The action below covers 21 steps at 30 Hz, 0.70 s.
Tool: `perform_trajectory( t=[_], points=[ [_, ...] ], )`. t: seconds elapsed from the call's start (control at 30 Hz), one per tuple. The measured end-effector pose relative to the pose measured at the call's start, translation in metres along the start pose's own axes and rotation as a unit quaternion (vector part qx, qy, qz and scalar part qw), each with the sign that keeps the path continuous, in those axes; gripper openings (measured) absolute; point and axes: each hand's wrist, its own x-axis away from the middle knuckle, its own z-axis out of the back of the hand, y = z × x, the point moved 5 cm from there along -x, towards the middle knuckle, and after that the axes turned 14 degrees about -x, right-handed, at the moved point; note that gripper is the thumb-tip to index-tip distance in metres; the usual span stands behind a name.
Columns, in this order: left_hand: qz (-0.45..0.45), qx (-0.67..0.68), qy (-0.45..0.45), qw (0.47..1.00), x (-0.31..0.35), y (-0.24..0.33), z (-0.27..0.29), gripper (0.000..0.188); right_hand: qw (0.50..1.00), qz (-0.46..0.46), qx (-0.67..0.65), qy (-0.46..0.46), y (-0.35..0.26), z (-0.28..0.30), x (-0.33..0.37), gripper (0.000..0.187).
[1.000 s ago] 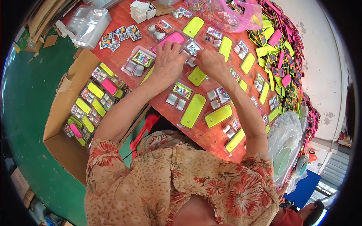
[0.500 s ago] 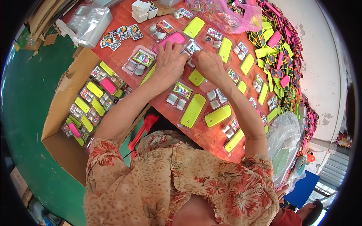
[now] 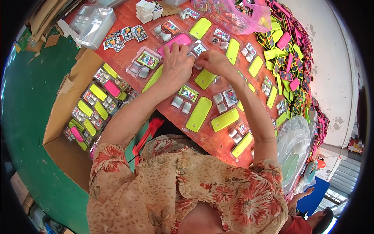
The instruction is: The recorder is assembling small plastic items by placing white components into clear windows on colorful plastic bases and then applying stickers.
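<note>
Side by side, both hands work over a clear plastic blister pack that holds a pink toy phone [image 3: 180,39]. My left hand [image 3: 177,67] lies on the pack with bent fingers closed at its edge; the thumb is mostly hidden. My right hand [image 3: 216,62] is closed in a pinch beside the left fingertips, over a small printed packet [image 3: 199,48]. What it pinches is too small to make out. Below the right hand lies a yellow-green toy phone [image 3: 205,79]. A pack with a colourful card packet [image 3: 148,60] and white pieces sits left of my left hand.
More filled packs, such as one with a yellow-green phone [image 3: 199,114], cover the red table [image 3: 163,107]. A carton [image 3: 64,101] of packs stands left. Loose toy phones [image 3: 286,58] are heaped right. Clear trays [image 3: 95,23], cards [image 3: 139,33] and a pink bag [image 3: 255,19] lie at the back.
My right hand has shifted slightly, its fingers now pointing more to the left, and more of the yellow-green phone beneath it shows. My left hand stays nearly in place. A person's arm at lower right has risen.
</note>
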Motion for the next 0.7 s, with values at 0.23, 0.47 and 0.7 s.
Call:
perform_trajectory(
  t=[0.23, 0.47, 0.7],
  points=[
    [0.017, -0.013, -0.011, 1.0, 0.0, -0.009, -0.003, 0.017, 0.99, 0.082, 0.085, 0.08, -0.018, -0.007, 0.005, 0.017],
    [0.031, 0.008, -0.025, 0.999, -0.002, 0.012, -0.021, 0.019, 0.984, 0.111, 0.093, 0.1, -0.011, -0.011, 0.02, 0.012],
    [0.031, 0.083, 0.054, 0.995, 0.004, 0.004, -0.001, 0.015, 0.966, 0.256, 0.011, 0.029, -0.02, -0.004, 0.028, 0.007]
  ],
)
